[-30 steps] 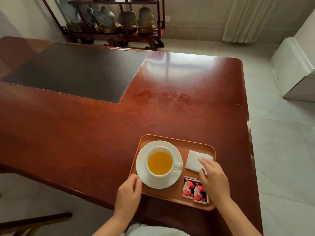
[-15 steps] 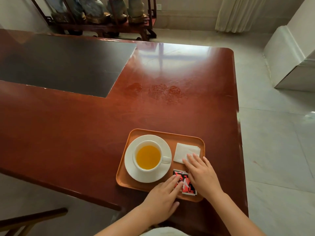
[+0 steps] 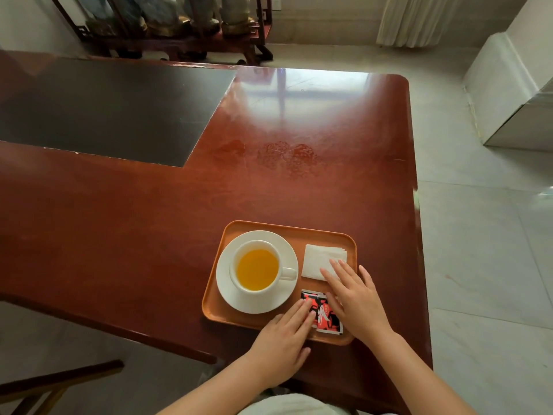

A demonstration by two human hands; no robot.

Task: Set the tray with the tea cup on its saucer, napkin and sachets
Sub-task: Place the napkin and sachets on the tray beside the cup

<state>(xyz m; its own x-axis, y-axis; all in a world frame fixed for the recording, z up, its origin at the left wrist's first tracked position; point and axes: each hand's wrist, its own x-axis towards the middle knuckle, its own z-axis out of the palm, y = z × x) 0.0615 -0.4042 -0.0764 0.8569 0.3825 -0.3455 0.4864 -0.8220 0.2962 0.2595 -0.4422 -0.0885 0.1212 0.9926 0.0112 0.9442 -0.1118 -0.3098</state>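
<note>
Now sachets between left grip, right grip.

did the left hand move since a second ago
Yes. The left hand went from the tray's near-left edge beside the saucer rightward onto the sachets.

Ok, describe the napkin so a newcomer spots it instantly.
Find the orange tray near the table's front edge. In its far right corner, right of the cup, lies the napkin: the only plain white folded square, beyond the red sachets.
</note>
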